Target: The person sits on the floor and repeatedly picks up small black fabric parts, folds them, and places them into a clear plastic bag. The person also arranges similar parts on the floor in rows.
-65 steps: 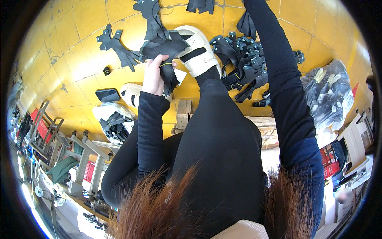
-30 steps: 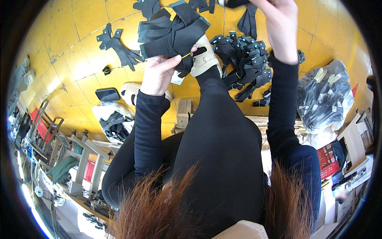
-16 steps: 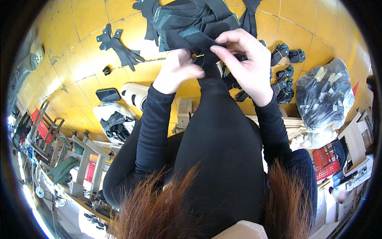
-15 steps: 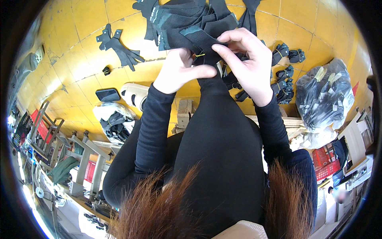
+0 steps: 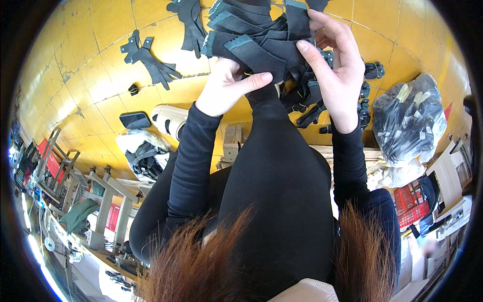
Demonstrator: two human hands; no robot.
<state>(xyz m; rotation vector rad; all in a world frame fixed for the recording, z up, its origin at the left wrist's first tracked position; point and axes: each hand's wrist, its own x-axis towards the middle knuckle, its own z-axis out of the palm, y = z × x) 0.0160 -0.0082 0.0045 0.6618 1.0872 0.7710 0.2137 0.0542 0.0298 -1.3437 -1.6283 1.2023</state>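
My left hand [image 5: 226, 86] is closed, thumb pressed on a black leather-like strip [image 5: 259, 60] with a teal end, just above my knee. A bit of yellow band shows beside its fingers; how it runs is hidden. Several more such strips fan out in an overlapping pile [image 5: 241, 20] just beyond. My right hand [image 5: 337, 65] is open at the pile's right side, thumb and fingers apart. Its fingertips are near an upright strip [image 5: 298, 22] with a teal end; whether they touch it I cannot tell.
Loose black pieces [image 5: 151, 63] lie on the yellow tiled floor at left, near a phone [image 5: 135, 120] and a beige clog [image 5: 168, 120]. Banded black bundles [image 5: 373, 70] and a filled clear plastic bag [image 5: 410, 121] are at right. A wooden block [image 5: 233, 143] is beside my leg.
My right hand has moved right and away from the strip near my left hand, and its fingers have spread. My left hand stays nearly in place, still closed on the strip.
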